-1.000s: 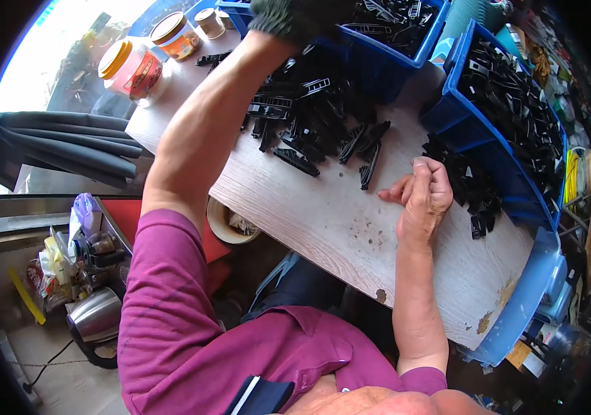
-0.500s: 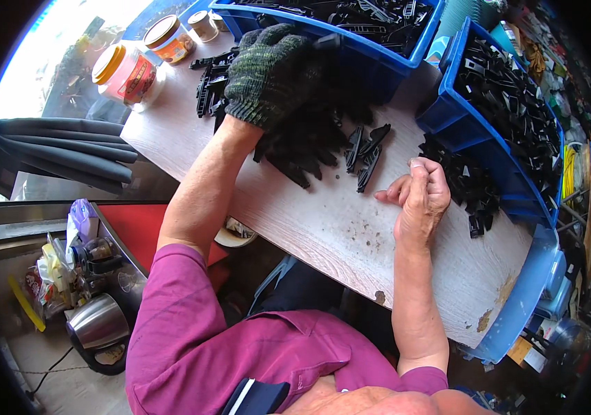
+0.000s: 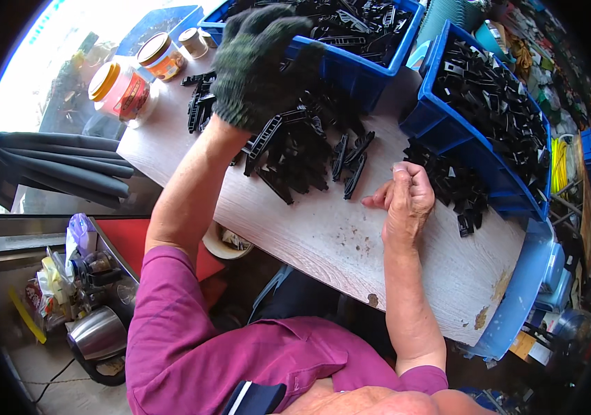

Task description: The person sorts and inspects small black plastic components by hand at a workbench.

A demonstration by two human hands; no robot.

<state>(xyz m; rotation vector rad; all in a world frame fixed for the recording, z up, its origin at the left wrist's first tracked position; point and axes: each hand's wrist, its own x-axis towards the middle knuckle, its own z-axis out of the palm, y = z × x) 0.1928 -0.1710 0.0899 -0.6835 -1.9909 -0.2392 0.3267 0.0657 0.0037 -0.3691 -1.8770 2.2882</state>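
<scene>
Black plastic strips [image 3: 302, 149] lying heaped mid-table, long axes mostly running near-to-far. Gloved left hand [image 3: 257, 66] hovering directly over heap's far-left part, fingers spread, gripping nothing. Bare right hand [image 3: 406, 197] resting just right of heap, fingers curled closed; contents unclear.

The gloved left hand [image 3: 257, 66] is motion-blurred, so its fingers cannot be told apart, and whether it holds anything cannot be told. It covers part of the front wall of the far blue bin [image 3: 351, 66] and some of the black plastic strips [image 3: 302, 149] heaped below. The bare right hand [image 3: 406, 197] is curled with its palm turned away; what sits inside it is hidden. The far bin's back is cut off by the top edge. The right bin [image 3: 447, 131] hides part of the small black pieces [image 3: 458, 190] beside it.
</scene>
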